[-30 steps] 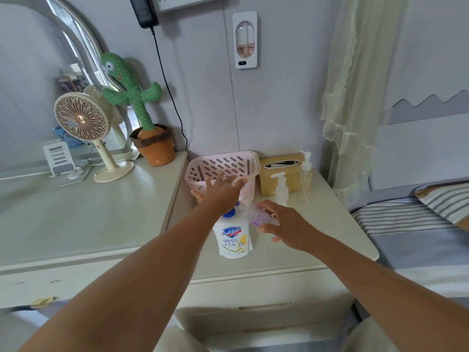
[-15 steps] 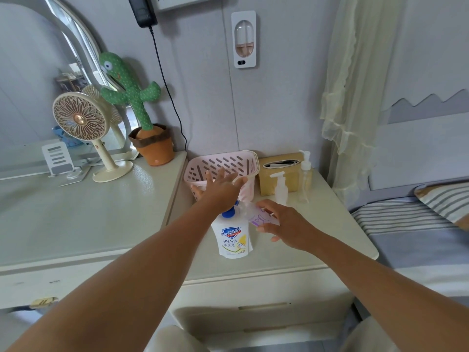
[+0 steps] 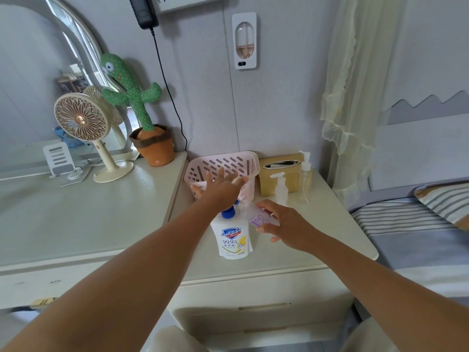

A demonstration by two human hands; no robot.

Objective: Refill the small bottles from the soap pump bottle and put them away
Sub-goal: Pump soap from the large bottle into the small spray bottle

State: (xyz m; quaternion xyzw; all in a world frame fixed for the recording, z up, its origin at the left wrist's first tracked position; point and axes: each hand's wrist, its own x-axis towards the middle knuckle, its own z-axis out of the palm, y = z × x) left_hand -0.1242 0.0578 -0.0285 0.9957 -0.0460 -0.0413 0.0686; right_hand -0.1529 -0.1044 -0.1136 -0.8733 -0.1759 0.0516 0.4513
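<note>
A white soap pump bottle [image 3: 233, 241] with a blue pump stands on the bedside cabinet [image 3: 317, 224]. My left hand [image 3: 220, 189] lies flat on the pump head, fingers spread and straight. My right hand [image 3: 281, 226] grips a small clear bottle [image 3: 258, 216] with purple drawings, tilted with its mouth at the pump's spout. Two more small pump bottles, a short frosted bottle [image 3: 280, 189] and a taller clear bottle [image 3: 305, 177], stand upright behind. The pink slotted basket [image 3: 228, 163] sits just beyond my left hand.
A tan tissue box [image 3: 276, 171] stands between basket and wall. On the higher dresser to the left are a cactus toy in a pot [image 3: 142, 115], a small fan [image 3: 83, 128] and a mirror. A cream curtain [image 3: 355, 97] and a bed [image 3: 418, 235] lie to the right.
None apart from a slight shift of the camera; both hands hold the same places on the pump and the small bottle.
</note>
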